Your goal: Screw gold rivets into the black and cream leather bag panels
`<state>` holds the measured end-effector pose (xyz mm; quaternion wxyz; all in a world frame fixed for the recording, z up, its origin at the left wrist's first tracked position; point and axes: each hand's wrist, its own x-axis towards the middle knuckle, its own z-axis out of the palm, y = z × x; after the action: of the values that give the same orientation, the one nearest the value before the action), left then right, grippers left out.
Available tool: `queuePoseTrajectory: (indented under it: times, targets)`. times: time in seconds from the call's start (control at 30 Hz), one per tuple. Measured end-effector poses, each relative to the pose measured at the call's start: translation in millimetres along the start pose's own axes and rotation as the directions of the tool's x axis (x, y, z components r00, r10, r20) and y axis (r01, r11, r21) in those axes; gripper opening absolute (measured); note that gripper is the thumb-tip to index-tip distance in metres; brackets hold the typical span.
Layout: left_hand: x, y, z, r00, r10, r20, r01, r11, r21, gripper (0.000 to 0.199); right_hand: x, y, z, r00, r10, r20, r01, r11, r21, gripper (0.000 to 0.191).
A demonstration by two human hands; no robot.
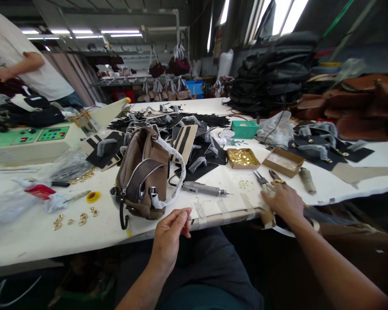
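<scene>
So: left hand [173, 234] pinched by the bag [157, 186], right hand [286, 201] over the pliers [261, 178].

Far left: co-worker [48, 64] in a white top, stood past the bench [22, 243]. Below, control box [26, 142], green panel, with plastic wrap and a red packet [40, 191] nearer the front. Yellow tape [93, 197] lies flat; gold clasps [83, 219] in loose clusters in front of it.

Bag: brown, upright on the bench left of centre, zip side toward camera, wrapped handle arching off its right side. Black pieces [200, 165] heaped behind it.

Left hand sits just off the front edge, right of the bag's base. Thumb and index pressed together at the tips; can't tell if something tiny is between them.

Rotary tool [202, 188] lies right of the bag, tip pointing right. Beyond: green box [245, 129], then a tray [245, 166] of gold bits, some loose in front.

Right hand reaches forward, palm down, fingers over the handles of the pliers and a yellow-gripped tool [280, 181]. Can't tell if it grips either. Just beside: open carton [278, 169], grey roll [308, 181]. Far right: brown leather [362, 107] piled up.
</scene>
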<state>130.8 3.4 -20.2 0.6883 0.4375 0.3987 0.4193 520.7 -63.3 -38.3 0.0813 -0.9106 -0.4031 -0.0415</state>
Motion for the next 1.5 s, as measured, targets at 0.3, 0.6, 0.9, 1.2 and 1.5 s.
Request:
queuePoseTrajectory:
  times: [0.3, 0.6, 0.9, 1.2, 1.5]
  targets:
    - [-7, 15, -1.8, 0.984, 0.176, 0.005, -0.174, 0.967, 0.187, 0.032, -127, -181, -46, 0.842, -0.506, 0.188, -0.031, 0.302, 0.953, 0.035]
    - [-16, 37, -23.8, 0.929, 0.370, 0.022, -0.343, 0.837, 0.426, 0.023, -132, -229, -55, 0.751, -0.617, 0.236, -0.199, 0.129, 0.972, 0.034]
    - [-12, 91, -78.5, 0.667, 0.745, 0.009, -0.450, 0.393, 0.802, 0.047, -114, -273, -65, 0.667, -0.711, 0.223, -0.171, 0.145, 0.975, 0.036]
    - [30, 148, -111.2, 0.711, 0.569, 0.414, -0.520, 0.028, 0.854, 0.044, -121, -319, -57, 0.643, -0.706, 0.295, -0.376, 0.045, 0.926, 0.036]
    - [57, 168, -110.0, 0.829, 0.386, 0.406, -0.478, 0.112, 0.871, 0.041, -124, -333, -56, 0.678, -0.630, 0.378, -0.467, 0.028, 0.884, 0.032]
